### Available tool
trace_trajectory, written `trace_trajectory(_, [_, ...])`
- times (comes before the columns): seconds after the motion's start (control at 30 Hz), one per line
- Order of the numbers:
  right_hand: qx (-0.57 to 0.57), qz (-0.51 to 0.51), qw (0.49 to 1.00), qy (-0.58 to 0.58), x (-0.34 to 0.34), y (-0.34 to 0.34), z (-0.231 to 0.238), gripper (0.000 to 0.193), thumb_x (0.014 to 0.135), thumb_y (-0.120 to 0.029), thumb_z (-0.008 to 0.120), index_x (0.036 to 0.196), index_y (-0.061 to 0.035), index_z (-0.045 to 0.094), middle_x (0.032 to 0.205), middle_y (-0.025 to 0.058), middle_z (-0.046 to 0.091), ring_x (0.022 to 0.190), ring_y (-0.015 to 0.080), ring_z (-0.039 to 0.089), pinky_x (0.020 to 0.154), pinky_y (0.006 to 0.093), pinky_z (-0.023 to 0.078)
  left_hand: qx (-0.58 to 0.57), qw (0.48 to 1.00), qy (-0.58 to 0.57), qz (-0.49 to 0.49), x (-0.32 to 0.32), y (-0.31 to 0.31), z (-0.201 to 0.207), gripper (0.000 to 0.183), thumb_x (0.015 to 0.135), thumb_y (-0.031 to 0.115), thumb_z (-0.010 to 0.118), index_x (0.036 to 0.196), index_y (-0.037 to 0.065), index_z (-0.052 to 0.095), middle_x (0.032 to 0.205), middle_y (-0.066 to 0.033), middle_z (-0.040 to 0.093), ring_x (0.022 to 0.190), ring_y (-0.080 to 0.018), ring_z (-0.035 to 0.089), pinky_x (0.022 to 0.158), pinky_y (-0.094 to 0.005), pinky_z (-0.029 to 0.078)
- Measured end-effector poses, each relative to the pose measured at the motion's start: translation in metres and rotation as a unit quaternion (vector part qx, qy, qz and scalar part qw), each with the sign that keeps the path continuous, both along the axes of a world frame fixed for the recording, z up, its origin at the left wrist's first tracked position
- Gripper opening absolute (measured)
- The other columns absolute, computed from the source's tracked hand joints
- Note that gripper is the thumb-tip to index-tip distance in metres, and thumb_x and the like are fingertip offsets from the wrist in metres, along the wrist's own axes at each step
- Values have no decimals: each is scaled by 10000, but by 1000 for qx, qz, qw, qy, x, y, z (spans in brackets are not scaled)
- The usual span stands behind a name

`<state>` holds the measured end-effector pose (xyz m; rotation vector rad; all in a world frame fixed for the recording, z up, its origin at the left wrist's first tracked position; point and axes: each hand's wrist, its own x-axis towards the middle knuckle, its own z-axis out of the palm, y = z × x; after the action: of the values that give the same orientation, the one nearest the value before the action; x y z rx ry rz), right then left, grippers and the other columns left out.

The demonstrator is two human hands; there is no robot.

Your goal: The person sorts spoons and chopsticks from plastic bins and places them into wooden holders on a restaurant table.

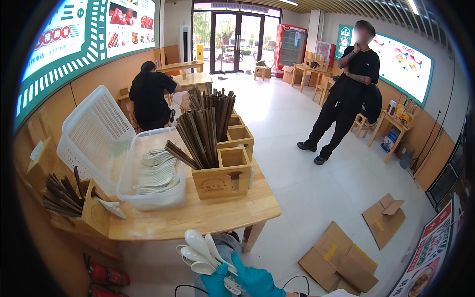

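In teal gloves, both my hands are at the bottom centre, in front of the table's near edge. My left hand point(214, 282) is closed round the handles of several white soup spoons point(199, 246), bowls pointing up. Against the same bunch my right hand point(255, 278) presses its fingers along the handles from the right. Beyond them, a clear plastic bin point(151, 202) on the wooden table point(217, 217) contains more white spoons point(157, 173) in stacked rows. Dark chopsticks point(198, 136) fill the wooden caddies point(221, 182) at the bin's right.
A white perforated basket point(96, 131) leans behind the bin. Another caddy point(96, 210) with chopsticks stands at the left. Fire extinguishers point(109, 273) are on the floor below. Flattened cardboard point(339, 257) lies at right. One person point(153, 94) sits ahead; another point(351, 89) stands at right.
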<state>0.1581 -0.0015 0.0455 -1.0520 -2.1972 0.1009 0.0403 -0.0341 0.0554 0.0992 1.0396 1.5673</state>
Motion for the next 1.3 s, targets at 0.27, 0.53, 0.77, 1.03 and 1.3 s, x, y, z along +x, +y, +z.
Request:
trace_trajectory(0.27, [-61,59,996,39,0,-4,-15,708,843,-127,615,1493,-126,334,757,117,602,509,268,568,442,380,441,-5,1000,11,12,1,-2,-2,191,906,114,605,1085,47,595,861,-59,635,775,-163,610,677,-310,521])
trace_trajectory(0.53, [-501,232,824,131,19,6,26,564,985,-216,527,1499,-130,313,1024,152,624,789,222,629,689,370,508,-20,998,41,42,1,-1,4,183,907,115,605,1077,47,595,859,-63,638,770,-164,613,667,-312,523])
trace_trajectory(0.77, [-584,352,689,247,42,19,9,553,968,-282,574,1444,-66,393,1044,88,600,829,179,591,734,308,489,-27,995,-86,-52,-4,-19,-41,152,905,108,593,1038,35,600,823,-87,643,726,-199,626,633,-316,536])
trace_trajectory(1.03, [-712,165,654,193,47,21,15,301,950,-244,634,1133,-6,619,911,-7,589,825,79,494,755,224,420,-27,995,-54,-82,-10,-23,-4,117,915,107,563,955,4,601,765,-94,638,662,-205,625,594,-284,523])
trace_trajectory(1.3, [-741,133,636,172,22,23,41,305,926,-340,660,1012,-49,635,847,-2,593,761,74,501,692,230,436,-39,991,-129,5,-14,-32,-10,156,933,202,555,913,51,589,758,-59,619,644,-163,599,562,-247,483])
